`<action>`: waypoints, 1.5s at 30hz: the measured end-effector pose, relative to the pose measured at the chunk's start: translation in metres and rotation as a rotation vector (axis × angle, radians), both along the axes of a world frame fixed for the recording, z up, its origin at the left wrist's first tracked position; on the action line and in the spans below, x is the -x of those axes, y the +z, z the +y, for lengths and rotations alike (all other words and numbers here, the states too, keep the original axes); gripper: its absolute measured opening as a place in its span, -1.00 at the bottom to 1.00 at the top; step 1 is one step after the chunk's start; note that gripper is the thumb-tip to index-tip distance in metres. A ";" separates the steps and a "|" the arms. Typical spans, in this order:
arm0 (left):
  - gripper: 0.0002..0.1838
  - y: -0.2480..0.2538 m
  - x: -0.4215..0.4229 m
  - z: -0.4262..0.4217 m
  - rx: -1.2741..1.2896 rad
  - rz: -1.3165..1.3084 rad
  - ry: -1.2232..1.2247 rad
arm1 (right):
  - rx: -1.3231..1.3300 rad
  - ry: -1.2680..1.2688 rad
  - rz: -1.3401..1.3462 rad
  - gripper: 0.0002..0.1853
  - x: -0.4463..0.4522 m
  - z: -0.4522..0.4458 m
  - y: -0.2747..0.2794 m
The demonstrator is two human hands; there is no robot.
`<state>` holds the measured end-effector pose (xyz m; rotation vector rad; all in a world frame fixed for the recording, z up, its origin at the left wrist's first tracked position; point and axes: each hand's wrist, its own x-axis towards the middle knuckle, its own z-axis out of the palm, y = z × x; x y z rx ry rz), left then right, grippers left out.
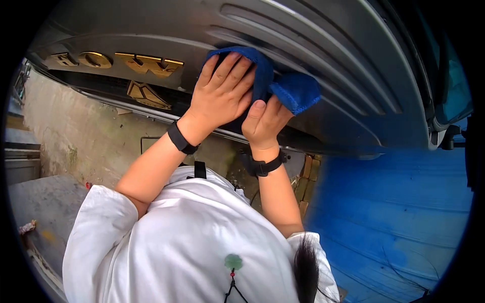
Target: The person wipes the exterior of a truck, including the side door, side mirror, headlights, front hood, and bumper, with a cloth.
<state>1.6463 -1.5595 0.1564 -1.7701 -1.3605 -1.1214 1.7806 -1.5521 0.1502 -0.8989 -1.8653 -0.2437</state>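
A blue cloth (261, 76) lies bunched against a grey vehicle panel (197, 20). My left hand (220, 93) rests flat on the cloth, its fingers stretched out and slightly apart. Beside it, my right hand (266, 123) grips the cloth's lower right part, with the thumb showing and most fingers hidden beneath a fold. Both wrists carry a black band, the left band (181, 137) and the right band (263, 165). Gold letters (149, 64) are fixed to the panel left of my left hand.
Raised ribs (323, 65) run across the panel on the right. A gold emblem (149, 95) sits below the letters on a dark strip. Blue sheeting (394, 202) covers the lower right. Concrete ground (76, 126) and several bricks (306, 184) show beneath the vehicle.
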 end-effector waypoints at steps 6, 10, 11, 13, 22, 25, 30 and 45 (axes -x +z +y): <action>-0.48 -0.017 0.109 -0.019 0.078 0.013 0.192 | -0.108 -0.064 -0.116 -0.54 0.086 -0.015 0.014; -0.42 -0.015 0.167 -0.030 0.122 -0.026 0.305 | -0.117 0.034 -0.236 -0.58 0.148 -0.020 0.025; -0.39 -0.012 0.183 -0.033 0.106 -0.036 0.300 | -0.121 0.057 -0.251 -0.58 0.165 -0.021 0.029; -0.37 -0.014 0.219 -0.040 0.161 -0.046 0.418 | -0.115 0.090 -0.256 -0.57 0.199 -0.025 0.036; -0.33 -0.032 0.333 -0.055 0.184 -0.115 0.416 | -0.296 0.208 -0.397 -0.56 0.337 -0.029 0.026; -0.28 -0.060 0.333 -0.038 0.079 -0.341 0.349 | -0.279 0.226 -0.406 -0.56 0.331 -0.030 0.015; -0.40 -0.119 0.270 -0.019 0.173 -0.580 0.096 | -0.132 0.187 -0.323 -0.56 0.268 -0.035 -0.009; -0.67 -0.112 0.046 -0.006 0.278 0.201 -0.495 | 0.146 -0.240 0.147 -0.47 0.047 -0.048 -0.027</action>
